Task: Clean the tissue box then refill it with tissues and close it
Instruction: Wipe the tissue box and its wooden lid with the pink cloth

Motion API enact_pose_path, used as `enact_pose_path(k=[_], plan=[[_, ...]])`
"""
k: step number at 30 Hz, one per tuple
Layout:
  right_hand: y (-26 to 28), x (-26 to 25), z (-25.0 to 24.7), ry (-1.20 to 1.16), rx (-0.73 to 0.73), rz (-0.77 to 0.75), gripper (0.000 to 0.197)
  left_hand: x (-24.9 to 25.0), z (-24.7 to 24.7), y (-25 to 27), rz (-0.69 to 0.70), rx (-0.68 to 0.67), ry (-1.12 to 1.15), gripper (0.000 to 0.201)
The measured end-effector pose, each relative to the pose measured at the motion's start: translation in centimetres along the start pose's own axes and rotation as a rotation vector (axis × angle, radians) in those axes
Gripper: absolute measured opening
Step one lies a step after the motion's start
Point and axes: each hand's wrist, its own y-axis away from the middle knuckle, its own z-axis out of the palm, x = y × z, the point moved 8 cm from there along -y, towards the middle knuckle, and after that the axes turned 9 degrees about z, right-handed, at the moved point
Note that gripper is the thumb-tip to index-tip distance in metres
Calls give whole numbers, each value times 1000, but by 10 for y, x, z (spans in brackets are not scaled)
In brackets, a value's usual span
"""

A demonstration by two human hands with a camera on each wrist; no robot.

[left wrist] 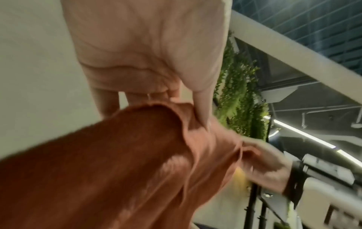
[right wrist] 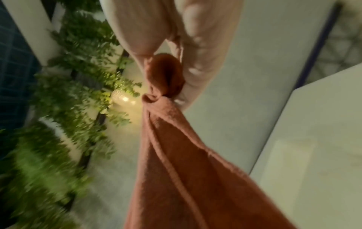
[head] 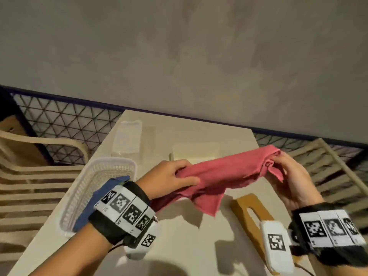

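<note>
A pink-red cloth (head: pixel 223 172) is stretched in the air between my two hands above the table. My left hand (head: pixel 171 179) grips its left end, thumb on top; my right hand (head: pixel 288 174) pinches the bunched right end. The left wrist view shows the cloth (left wrist: pixel 117 162) under my left hand (left wrist: pixel 152 65); the right wrist view shows the cloth (right wrist: pixel 186 162) bunched in my right hand (right wrist: pixel 176 51). A wooden lid with a slot (head: pixel 249 212) lies on the table at the lower right. A pale box (head: pixel 196 153) sits behind the cloth, and a clear pack (head: pixel 127 138) lies further left.
A white plastic basket (head: pixel 95 188) stands at the table's (head: pixel 189 246) left edge with a blue cloth (head: pixel 89 208) over its near rim. Slatted chairs (head: pixel 29 176) flank the table on both sides. A wire mesh fence (head: pixel 65 124) runs behind.
</note>
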Motion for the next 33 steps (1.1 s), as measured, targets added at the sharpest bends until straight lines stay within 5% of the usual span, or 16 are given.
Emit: enact_pose_path(k=[3, 6, 8, 13, 17, 18, 20, 23, 28, 33], plan=[[-9, 22, -59, 190, 114, 57, 19, 8, 33, -18, -16, -233, -222, 11], [-16, 59, -93, 695, 172, 64, 17, 5, 43, -42, -68, -138, -295, 21], [-16, 78, -83, 829, 83, 4, 24, 4, 52, -56, -97, -43, -204, 21], [-19, 116, -9, 694, -354, -38, 70, -3, 86, -78, -179, 76, 125, 14], [-63, 108, -8, 714, -191, -91, 35, -28, 80, -71, -329, 294, 640, 15], [-74, 107, -16, 695, -146, -61, 31, -40, 71, -67, -343, 348, 607, 17], [-90, 106, -33, 585, -82, 7, 27, -68, 42, -55, -370, 356, 177, 25], [-100, 109, -64, 524, 17, 71, 26, -105, 23, -55, -395, 96, -431, 36], [-102, 113, -98, 548, 45, 83, 22, -153, 50, -86, -385, -534, -970, 50], [-100, 116, -114, 609, 127, 62, 22, -172, 67, -117, -327, -636, -992, 47]])
